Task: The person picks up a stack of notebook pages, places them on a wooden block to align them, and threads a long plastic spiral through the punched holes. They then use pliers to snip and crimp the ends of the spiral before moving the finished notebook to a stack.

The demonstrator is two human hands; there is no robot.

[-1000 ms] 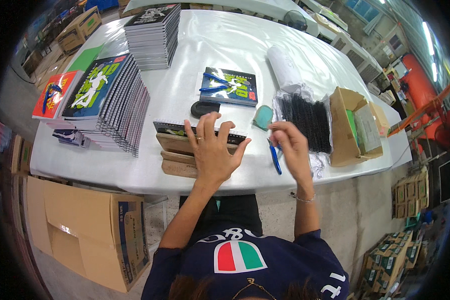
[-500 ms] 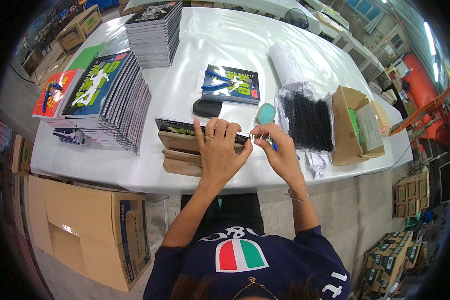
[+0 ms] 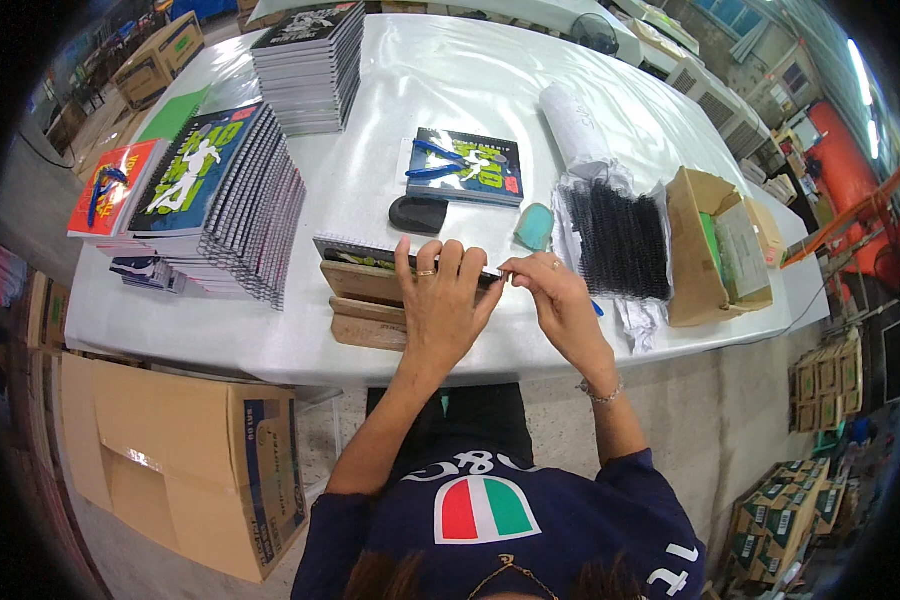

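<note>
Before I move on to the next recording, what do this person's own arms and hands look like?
The left hand, ungloved, wears a gold-coloured ring; the right hand, also ungloved, appears to wear one too. A silvery bracelet circles the right wrist. The dark navy sleeves are short, leaving the forearms uncovered.

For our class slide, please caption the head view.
Left hand spread over a notebook against a wooden stand, right hand pinching at the notebook's right end.
</note>
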